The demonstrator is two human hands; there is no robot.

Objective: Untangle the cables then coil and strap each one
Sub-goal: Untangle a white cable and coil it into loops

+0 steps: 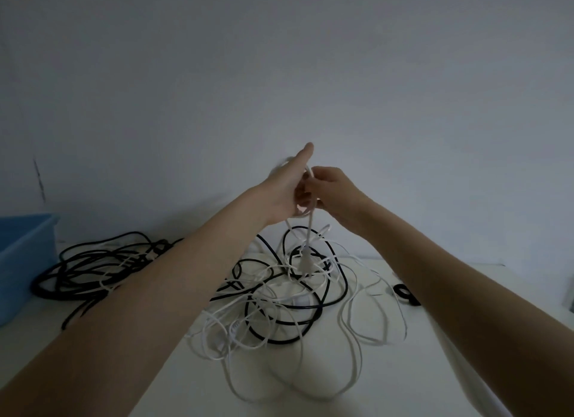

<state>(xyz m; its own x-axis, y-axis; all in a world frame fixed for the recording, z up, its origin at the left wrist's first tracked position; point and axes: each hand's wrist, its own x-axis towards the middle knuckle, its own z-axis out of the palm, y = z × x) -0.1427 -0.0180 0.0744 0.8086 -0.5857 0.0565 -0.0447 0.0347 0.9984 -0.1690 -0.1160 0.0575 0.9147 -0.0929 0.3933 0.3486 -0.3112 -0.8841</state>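
Two hands meet high above the white table (403, 370): the left hand (287, 188) and the right hand (334, 190) both pinch a white cable (310, 227). It hangs down into the messy cable pile (279, 301) on the table. A blue bin (21, 258) sits left of the pile.

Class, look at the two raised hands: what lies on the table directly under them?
Under the hands lies a tangle of white and black cables on the white table. The white cable they hold hangs into it. Where its lower end lies is hidden.
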